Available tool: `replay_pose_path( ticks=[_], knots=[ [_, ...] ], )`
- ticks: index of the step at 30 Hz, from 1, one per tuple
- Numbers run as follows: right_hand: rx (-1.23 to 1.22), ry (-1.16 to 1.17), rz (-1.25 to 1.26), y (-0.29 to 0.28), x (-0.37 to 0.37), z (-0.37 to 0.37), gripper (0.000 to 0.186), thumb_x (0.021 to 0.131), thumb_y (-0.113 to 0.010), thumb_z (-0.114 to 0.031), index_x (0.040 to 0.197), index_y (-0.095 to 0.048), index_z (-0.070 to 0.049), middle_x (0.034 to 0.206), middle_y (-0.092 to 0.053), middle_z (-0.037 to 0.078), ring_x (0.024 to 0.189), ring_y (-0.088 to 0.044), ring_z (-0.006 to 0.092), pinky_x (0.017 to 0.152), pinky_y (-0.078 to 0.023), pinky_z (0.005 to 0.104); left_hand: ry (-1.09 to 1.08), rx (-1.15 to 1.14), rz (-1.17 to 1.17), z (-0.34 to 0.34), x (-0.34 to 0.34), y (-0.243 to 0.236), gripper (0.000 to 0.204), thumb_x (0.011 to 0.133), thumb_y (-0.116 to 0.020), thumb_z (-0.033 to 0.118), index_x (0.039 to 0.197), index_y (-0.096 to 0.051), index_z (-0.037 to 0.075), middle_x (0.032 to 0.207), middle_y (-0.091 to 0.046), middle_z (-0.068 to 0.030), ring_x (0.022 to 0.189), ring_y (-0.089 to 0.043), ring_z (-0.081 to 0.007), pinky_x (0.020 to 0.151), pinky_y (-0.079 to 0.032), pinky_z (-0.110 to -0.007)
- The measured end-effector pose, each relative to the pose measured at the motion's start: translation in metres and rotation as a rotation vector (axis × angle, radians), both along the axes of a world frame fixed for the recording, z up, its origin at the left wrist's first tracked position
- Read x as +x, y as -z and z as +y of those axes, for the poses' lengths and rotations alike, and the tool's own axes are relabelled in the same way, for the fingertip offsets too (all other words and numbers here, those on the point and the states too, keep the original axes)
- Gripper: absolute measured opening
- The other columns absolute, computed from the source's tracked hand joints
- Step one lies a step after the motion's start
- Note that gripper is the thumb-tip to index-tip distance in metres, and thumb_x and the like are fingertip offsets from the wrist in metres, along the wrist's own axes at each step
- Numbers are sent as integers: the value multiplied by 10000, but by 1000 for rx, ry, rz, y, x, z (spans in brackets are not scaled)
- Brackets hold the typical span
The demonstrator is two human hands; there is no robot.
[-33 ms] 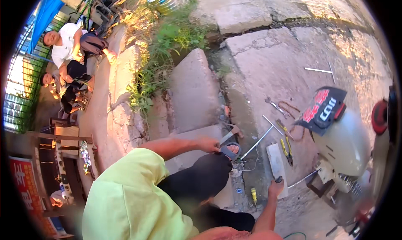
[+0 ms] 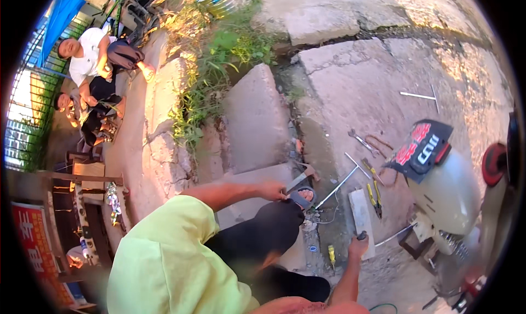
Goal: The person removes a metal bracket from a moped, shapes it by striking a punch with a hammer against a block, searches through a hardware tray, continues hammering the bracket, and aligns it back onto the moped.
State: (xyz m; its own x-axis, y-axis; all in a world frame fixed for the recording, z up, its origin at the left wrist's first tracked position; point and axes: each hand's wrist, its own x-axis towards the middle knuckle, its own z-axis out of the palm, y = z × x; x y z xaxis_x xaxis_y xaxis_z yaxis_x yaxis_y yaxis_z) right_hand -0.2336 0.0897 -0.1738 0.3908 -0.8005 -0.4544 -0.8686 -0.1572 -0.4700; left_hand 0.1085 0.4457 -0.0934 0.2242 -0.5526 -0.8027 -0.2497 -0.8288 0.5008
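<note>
My left hand is closed round a hammer with a pale handle and a brownish head, held above my sandalled foot. Lower right, my right hand grips a dark handle end over a pale flat bar; the rest of that piece is hidden. A yellow screwdriver lies left of this hand. Beyond the bar are yellow-handled pliers, a T-handle wrench, a silver wrench and rusty pincers.
A pale scooter body with a dark panel stands at the right, a metal rod beside it. Another T-handle wrench lies farther off. Two people sit at far left, above a wooden frame. Cracked slabs and weeds lie ahead.
</note>
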Motion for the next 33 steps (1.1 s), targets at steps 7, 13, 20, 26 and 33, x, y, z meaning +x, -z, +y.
replay_pose_path(
  ticks=[7, 13, 20, 26, 33],
  knots=[
    [304, -324, 19, -134, 26, 40, 407, 721, -786, -224, 1034, -697, 20, 889, -723, 227, 840, -717, 388, 757, -528, 524, -821, 114, 72, 161, -55, -107, 244, 937, -641, 263, 928, -685, 23, 711, -657, -67, 660, -658, -214, 591, -528, -382],
    [446, -303, 81, -249, 14, 64, 291, 800, -785, -167, 961, -690, 56, 759, -686, 122, 631, -623, 262, 635, -514, 456, -1002, 298, 337, 288, -119, -230, 254, 934, -676, 279, 866, -678, 34, 730, -679, -85, 643, -665, -180, 543, -530, -326],
    [548, -384, 225, -296, -14, 57, 193, 860, -760, -164, 942, -668, -16, 692, -582, 27, 551, -508, 123, 493, -412, 318, -1304, 266, 314, 315, -261, -316, 290, 937, -671, 313, 818, -678, 49, 701, -649, -64, 622, -644, -178, 531, -518, -333],
    [692, -203, 387, -368, -7, 66, 171, 854, -764, -177, 958, -682, -69, 695, -568, 5, 520, -491, 102, 456, -384, 270, -1454, 240, 263, 323, -362, -400, 267, 911, -672, 304, 794, -665, 64, 717, -646, -59, 641, -650, -183, 543, -522, -332],
    [681, -400, 294, -399, 102, 111, 196, 857, -763, -171, 1002, -665, -84, 722, -564, 2, 534, -500, 102, 451, -360, 256, -1695, 297, 341, 344, -451, -400, 258, 922, -664, 287, 1006, -672, 44, 846, -686, -80, 693, -689, -197, 563, -541, -344]
  ],
)
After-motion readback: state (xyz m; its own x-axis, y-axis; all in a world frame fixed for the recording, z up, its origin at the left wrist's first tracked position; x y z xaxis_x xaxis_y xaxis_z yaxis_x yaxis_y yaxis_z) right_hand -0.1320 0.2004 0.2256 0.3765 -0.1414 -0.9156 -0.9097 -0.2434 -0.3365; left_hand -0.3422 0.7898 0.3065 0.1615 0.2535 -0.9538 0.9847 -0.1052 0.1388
